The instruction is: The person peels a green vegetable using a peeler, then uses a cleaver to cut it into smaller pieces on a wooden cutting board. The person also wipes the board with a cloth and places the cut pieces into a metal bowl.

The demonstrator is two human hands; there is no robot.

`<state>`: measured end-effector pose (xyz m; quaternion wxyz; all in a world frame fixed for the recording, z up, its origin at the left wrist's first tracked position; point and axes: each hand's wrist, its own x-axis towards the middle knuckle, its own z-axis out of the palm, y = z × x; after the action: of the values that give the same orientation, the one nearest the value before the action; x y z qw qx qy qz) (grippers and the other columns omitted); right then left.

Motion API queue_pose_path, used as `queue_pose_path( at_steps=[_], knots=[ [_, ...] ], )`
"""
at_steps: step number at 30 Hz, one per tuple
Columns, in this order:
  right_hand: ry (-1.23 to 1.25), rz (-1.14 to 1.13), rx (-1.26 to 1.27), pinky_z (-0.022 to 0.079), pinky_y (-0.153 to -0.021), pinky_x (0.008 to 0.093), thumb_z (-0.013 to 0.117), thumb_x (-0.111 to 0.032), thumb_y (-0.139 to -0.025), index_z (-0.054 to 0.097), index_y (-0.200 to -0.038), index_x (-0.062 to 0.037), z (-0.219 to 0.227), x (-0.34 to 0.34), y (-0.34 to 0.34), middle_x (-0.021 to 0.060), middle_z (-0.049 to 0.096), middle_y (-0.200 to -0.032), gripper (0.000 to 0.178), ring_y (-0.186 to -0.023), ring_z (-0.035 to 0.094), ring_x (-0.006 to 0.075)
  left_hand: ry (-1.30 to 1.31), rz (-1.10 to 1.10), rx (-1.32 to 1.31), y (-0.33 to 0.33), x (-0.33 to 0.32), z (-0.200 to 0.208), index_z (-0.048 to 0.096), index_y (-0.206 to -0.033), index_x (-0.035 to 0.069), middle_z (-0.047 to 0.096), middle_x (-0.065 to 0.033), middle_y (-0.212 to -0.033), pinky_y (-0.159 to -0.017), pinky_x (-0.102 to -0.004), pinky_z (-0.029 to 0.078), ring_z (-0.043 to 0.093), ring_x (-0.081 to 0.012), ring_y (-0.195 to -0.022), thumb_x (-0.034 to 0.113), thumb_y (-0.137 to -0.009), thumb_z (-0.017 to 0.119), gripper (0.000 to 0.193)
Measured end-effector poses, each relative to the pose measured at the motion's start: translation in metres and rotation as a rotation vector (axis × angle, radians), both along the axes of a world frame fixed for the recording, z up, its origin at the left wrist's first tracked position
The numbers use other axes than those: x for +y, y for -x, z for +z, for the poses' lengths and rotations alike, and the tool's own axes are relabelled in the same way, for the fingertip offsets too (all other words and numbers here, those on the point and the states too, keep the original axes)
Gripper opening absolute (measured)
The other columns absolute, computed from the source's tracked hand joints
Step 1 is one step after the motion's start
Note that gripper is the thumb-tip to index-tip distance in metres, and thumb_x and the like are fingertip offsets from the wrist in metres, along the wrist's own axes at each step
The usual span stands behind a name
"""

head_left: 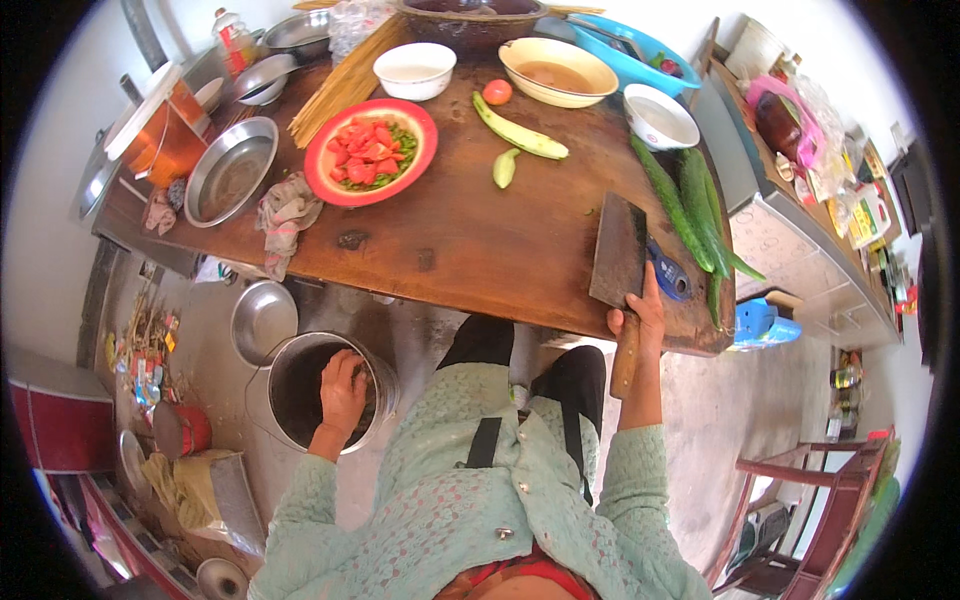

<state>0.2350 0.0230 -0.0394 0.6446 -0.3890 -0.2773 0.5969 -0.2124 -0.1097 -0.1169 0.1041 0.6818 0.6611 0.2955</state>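
My right hand (645, 318) grips a cleaver (619, 250) by its wooden handle. The broad blade lies over the table's front right edge, beside a blue plastic-handled tool (672, 275) partly hidden behind it. My left hand (343, 388) is down at the mouth of a metal bucket (383, 425) below the table edge. Its fingers are curled together; whatever they may hold is hidden. Several green cucumbers (672, 205) lie at the table's right side. A long peeled cucumber (520, 132) and a short peeled piece (505, 168) rest mid-table, near a tomato (497, 92).
On the wooden table (470, 240), a red-rimmed plate (318, 180) holds chopped tomato and green pieces. Around it are a white bowl (414, 72), cream basin (560, 75), blue basin (640, 62), metal basin (232, 170) and cloth (288, 215). Another metal basin (264, 322) sits beside the bucket.
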Motion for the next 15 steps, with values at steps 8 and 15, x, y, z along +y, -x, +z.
queue_pose_path(
  at_steps=[8,15],
  knots=[
    [0.027,0.020,-0.056,0.044,-0.042,0.0314,0.048,0.002,-0.086,0.007,-0.155,-0.0158,0.0062,-0.0015,0.0002,0.0179,0.060,-0.100,0.082,-0.049,0.056,0.0220,-0.014,-0.026,0.000,-0.0071,0.0045,0.0021,0.059,-0.107,0.003,0.056,-0.0186,-0.118,-0.088,-0.0456,0.047,0.056,-0.0410,-0.104,-0.003,-0.078,0.062,0.030],
    [0.031,0.042,-0.126,0.044,-0.043,0.0303,0.047,0.003,-0.086,0.005,-0.155,-0.0162,0.0081,-0.0013,0.0063,0.0159,0.059,-0.094,0.083,-0.050,0.056,0.0200,-0.029,-0.026,-0.023,-0.0095,0.0020,-0.0066,0.059,-0.106,0.004,0.057,-0.0179,-0.117,-0.089,-0.0443,0.046,0.056,-0.0395,-0.105,-0.002,-0.078,0.062,0.029]
  ],
)
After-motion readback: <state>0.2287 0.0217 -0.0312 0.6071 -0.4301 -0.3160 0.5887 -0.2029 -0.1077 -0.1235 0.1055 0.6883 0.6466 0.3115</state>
